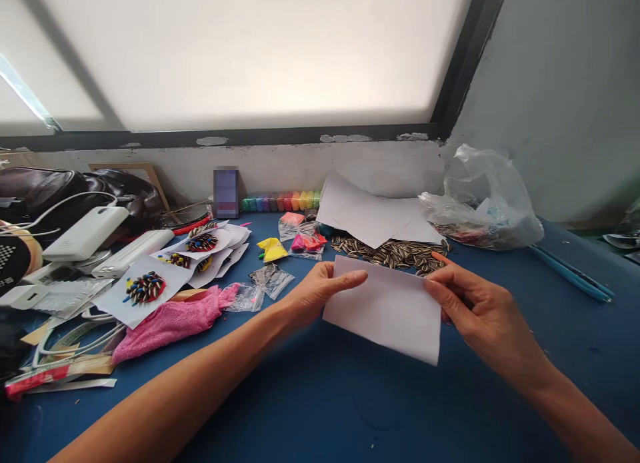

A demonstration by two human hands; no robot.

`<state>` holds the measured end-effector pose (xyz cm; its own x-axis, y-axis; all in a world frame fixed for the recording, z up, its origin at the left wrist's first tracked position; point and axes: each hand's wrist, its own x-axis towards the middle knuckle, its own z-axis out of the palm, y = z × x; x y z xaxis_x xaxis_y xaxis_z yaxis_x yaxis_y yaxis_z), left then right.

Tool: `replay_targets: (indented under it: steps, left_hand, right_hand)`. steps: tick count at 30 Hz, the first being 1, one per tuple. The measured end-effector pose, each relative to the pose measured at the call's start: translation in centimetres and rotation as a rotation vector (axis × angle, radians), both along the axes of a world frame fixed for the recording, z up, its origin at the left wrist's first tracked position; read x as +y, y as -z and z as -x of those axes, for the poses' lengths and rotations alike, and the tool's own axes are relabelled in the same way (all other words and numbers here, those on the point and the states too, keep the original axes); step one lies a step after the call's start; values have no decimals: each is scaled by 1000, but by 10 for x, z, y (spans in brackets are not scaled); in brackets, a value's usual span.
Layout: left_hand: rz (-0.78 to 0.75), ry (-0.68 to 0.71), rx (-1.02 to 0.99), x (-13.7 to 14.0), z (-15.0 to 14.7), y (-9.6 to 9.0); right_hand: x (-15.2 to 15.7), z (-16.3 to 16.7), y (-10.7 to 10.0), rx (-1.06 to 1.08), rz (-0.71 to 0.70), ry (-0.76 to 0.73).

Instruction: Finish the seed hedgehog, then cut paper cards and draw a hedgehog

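A blank white sheet of paper [383, 310] is held up, tilted, over the near part of the blue table. My left hand [325, 288] pinches its left edge, thumb lying on the front face. At the upper right corner, my right hand [470, 303] grips it between thumb and fingers. Just behind the sheet lies a spread pile of striped sunflower seeds [395, 253]. Larger white paper sheets [370, 213] rest over the back of that pile. Small bags of clay, one with a yellow lump [273, 249], lie left of the seeds.
Several papers with seed-and-clay figures [145, 290] lie at left, near a pink cloth [175, 322], white power banks [86, 233] and cables. A row of coloured clay [283, 202] and a phone [227, 192] line the wall. A plastic bag [493, 210] and blue tool [573, 273] are right.
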<state>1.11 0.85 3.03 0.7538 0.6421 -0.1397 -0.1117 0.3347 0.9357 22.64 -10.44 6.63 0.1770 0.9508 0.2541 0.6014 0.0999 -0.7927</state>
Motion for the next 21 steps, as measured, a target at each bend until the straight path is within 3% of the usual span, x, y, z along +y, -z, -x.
replay_targets:
  steps: [4,7,12,15,21]
  left_hand:
    - [40,-131,29,-9,-4,-3]
    - [34,-310,-44,-8,-7,-4]
    - [63,-563,-144,-7,-10,-4]
    - [41,-585,-168,-14,-12,-4]
    - [67,-424,-193,-23,-14,-9]
  right_hand:
    - [-1,1,-1,83,5,48]
    - [1,-1,1,222,11,86]
    - [5,17,12,465,233,-94]
    - [5,38,20,633,316,-102]
    - [5,52,23,813,248,34]
